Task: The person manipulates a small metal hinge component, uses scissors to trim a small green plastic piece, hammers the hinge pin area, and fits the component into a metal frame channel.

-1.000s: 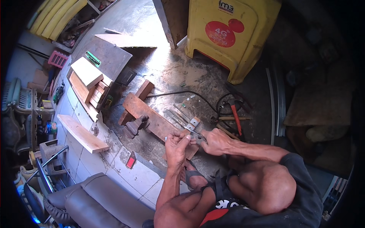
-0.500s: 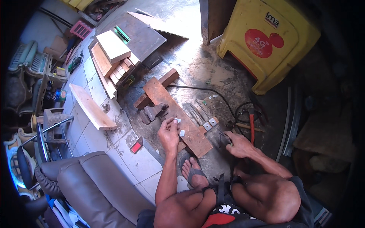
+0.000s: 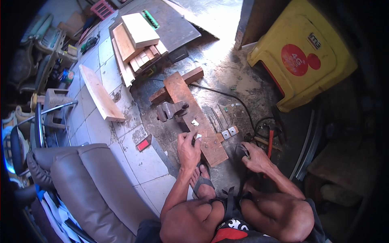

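Note:
My left hand [image 3: 188,152] pinches a small white piece [image 3: 199,136] over the rust-brown plank [image 3: 212,148], beside another white piece [image 3: 195,122] lying on it. A metal vise [image 3: 170,110] sits on the plank. My right hand [image 3: 256,158] is closed on a dark hand tool, apparently pliers [image 3: 242,150], right of the plank. Between my hands, farther forward, a wooden block with two square metal plates [image 3: 229,132] lies by thin metal rods [image 3: 214,117]. Right of these are a black cable [image 3: 243,104] and a red-handled tool [image 3: 270,141].
A yellow plastic stool [image 3: 308,36] stands front right. Stacked boards [image 3: 139,28] rest on a dark panel [image 3: 182,24] front left. A loose board [image 3: 97,91] lies on white tiles. A grey padded seat [image 3: 97,182] is at lower left, metal rails [image 3: 306,137] at right.
Both hands have separated; my left moved left onto the plank, pinching a white piece, my right moved right with the tool, away from the metal plates. The view has turned, shifting the surroundings.

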`<state>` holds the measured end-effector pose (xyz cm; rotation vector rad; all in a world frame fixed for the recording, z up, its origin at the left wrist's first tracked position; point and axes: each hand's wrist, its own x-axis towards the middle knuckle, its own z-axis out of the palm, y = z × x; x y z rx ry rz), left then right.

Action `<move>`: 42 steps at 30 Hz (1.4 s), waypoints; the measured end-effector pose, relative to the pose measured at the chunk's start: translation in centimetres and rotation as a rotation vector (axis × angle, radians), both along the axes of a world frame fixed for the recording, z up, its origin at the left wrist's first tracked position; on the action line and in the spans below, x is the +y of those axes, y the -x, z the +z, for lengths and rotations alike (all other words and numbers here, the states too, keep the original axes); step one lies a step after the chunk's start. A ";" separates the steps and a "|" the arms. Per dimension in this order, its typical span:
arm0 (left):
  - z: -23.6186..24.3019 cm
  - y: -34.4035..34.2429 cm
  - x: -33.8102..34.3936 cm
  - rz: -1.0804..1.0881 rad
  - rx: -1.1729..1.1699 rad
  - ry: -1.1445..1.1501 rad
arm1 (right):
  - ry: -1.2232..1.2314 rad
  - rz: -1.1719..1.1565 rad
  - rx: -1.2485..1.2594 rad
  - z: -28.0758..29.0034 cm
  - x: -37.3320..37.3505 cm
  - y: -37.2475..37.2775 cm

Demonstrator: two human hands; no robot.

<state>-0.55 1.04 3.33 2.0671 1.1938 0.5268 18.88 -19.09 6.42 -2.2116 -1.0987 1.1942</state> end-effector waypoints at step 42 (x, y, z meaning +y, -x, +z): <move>-3.3 -1.8 3.7 0.456 -0.453 0.579 | 0.098 0.101 -0.035 0.1 0.8 0.4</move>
